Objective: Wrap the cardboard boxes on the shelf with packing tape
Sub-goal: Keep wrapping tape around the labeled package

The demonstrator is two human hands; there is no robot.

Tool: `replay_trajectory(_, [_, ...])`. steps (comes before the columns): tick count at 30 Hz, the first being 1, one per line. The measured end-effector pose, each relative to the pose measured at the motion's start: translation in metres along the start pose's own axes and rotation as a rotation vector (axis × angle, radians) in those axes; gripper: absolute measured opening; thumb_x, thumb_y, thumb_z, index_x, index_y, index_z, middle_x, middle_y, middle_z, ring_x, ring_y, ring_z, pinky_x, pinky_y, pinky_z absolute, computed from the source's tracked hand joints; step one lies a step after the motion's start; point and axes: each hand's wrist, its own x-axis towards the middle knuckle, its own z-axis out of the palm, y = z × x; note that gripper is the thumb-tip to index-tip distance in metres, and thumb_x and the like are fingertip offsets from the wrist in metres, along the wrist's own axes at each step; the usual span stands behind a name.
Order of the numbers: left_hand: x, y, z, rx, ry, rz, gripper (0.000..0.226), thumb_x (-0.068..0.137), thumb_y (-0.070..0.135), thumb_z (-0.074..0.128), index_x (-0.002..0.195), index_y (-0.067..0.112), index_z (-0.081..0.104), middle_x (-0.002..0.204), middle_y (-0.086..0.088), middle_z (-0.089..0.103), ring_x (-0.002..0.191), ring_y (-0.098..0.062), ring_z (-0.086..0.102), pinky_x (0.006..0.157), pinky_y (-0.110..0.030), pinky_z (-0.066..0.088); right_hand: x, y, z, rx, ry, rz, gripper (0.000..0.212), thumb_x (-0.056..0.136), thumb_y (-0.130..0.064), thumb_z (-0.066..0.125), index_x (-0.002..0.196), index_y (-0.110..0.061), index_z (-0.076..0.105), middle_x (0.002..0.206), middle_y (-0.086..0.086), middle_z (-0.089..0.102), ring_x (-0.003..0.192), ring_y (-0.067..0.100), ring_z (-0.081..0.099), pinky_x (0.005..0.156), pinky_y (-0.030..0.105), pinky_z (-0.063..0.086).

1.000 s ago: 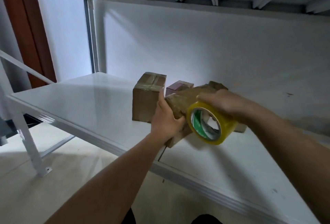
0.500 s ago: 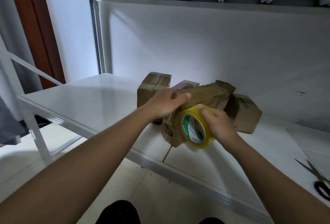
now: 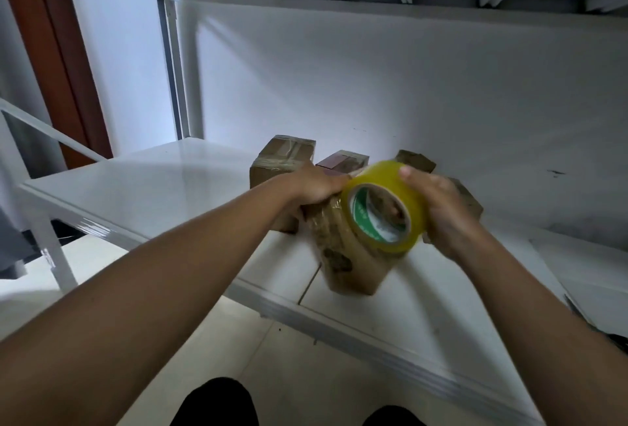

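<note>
A white metal shelf stands against a pale wall, with an upper deck overhead and tiled floor below. Near the shelf's front edge a tilted, tape-glossy cardboard box is steadied by the left hand, which lies over its upper left corner, though motion blur hides how far those fingers curl. The right hand grips a yellow roll of packing tape against the box's top, fingers wrapped round the rim, while a taped box, a reddish-topped box and another brown box sit just behind.
</note>
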Motion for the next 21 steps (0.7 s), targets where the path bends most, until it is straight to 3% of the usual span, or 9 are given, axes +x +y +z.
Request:
replay_trajectory(2, [-0.005,-0.014,0.014,-0.237,-0.188,-0.107,0.052,0.085,0.065,0.052,0.103,0.017,0.061,0.089,-0.006,0.068,0.077,-0.021,0.067,0.073,-0.038,0.057,0.003,-0.003,-0.006,0.03,-0.027,0.017,0.035,0.063,-0.047,0.08,0.072,-0.014,0.071,0.062,0.001,0.071,0.053,0.011,0.066,0.05,0.018,0.052])
replay_trajectory(4, [-0.006,-0.036,0.033,-0.354,-0.295,-0.182,0.057,0.087,0.068,0.042,0.103,0.016,0.058,0.09,-0.008,0.066,0.08,-0.023,0.066,0.075,-0.042,0.054,0.001,0.007,-0.006,-0.004,-0.039,0.063,0.042,0.056,-0.051,0.074,0.079,-0.016,0.072,0.066,0.001,0.072,0.058,0.012,0.068,0.053,0.02,0.053])
replay_trajectory(6, [-0.003,-0.058,0.042,-0.342,-0.294,-0.268,0.057,0.092,0.067,0.034,0.105,0.017,0.058,0.094,-0.006,0.066,0.087,-0.022,0.063,0.08,-0.04,0.05,-0.001,0.026,0.001,0.0,-0.004,0.133,0.046,0.058,-0.054,0.067,0.089,-0.021,0.07,0.08,0.001,0.074,0.072,0.014,0.069,0.066,0.025,0.056])
replay_trajectory(7, [-0.001,-0.068,0.04,-0.219,-0.289,-0.279,0.052,0.094,0.062,0.033,0.104,0.017,0.056,0.092,-0.004,0.062,0.086,-0.02,0.059,0.083,-0.038,0.046,-0.002,0.034,0.005,0.014,0.009,0.167,0.044,0.06,-0.055,0.064,0.09,-0.024,0.069,0.088,0.001,0.073,0.079,0.015,0.068,0.072,0.029,0.055])
replay_trajectory(9, [0.004,-0.083,0.033,-0.024,-0.269,-0.284,0.04,0.097,0.054,0.035,0.1,0.018,0.051,0.084,-0.001,0.053,0.079,-0.015,0.05,0.079,-0.032,0.041,-0.004,0.046,0.013,0.001,-0.041,0.223,0.041,0.061,-0.058,0.061,0.082,-0.025,0.073,0.085,0.002,0.073,0.077,0.015,0.07,0.07,0.028,0.056])
replay_trajectory(12, [0.015,-0.087,0.026,-0.356,-0.237,-0.287,0.038,0.099,0.048,0.038,0.079,0.018,0.052,0.066,0.001,0.049,0.061,-0.011,0.046,0.062,-0.025,0.039,-0.003,0.054,0.021,-0.034,-0.075,0.251,0.06,0.051,-0.073,0.058,0.078,-0.021,0.074,0.07,0.007,0.072,0.067,0.02,0.07,0.07,0.033,0.057])
replay_trajectory(14, [0.021,-0.081,0.029,-0.437,-0.244,-0.305,0.037,0.099,0.04,0.041,0.072,0.017,0.051,0.059,0.001,0.048,0.053,-0.011,0.046,0.058,-0.024,0.043,0.0,0.056,0.021,-0.071,-0.076,0.233,0.069,0.05,-0.078,0.052,0.081,-0.019,0.07,0.063,0.007,0.07,0.063,0.017,0.069,0.067,0.029,0.055])
replay_trajectory(17, [0.027,-0.078,0.044,-0.279,-0.297,-0.314,0.028,0.098,0.022,0.042,0.072,0.015,0.051,0.057,0.0,0.05,0.051,-0.01,0.045,0.057,-0.023,0.045,0.001,0.055,0.019,-0.17,-0.089,0.226,0.072,0.053,-0.08,0.04,0.082,-0.021,0.067,0.061,0.0,0.07,0.061,0.01,0.068,0.063,0.02,0.049])
replay_trajectory(21, [0.031,-0.079,0.055,-0.036,-0.217,-0.172,0.025,0.099,0.018,0.036,0.079,0.014,0.049,0.067,-0.004,0.049,0.06,-0.013,0.044,0.063,-0.026,0.042,0.002,0.054,0.018,-0.251,-0.105,0.204,0.085,0.051,-0.084,0.037,0.084,-0.013,0.069,0.065,0.005,0.069,0.075,0.024,0.069,0.081,0.033,0.052])
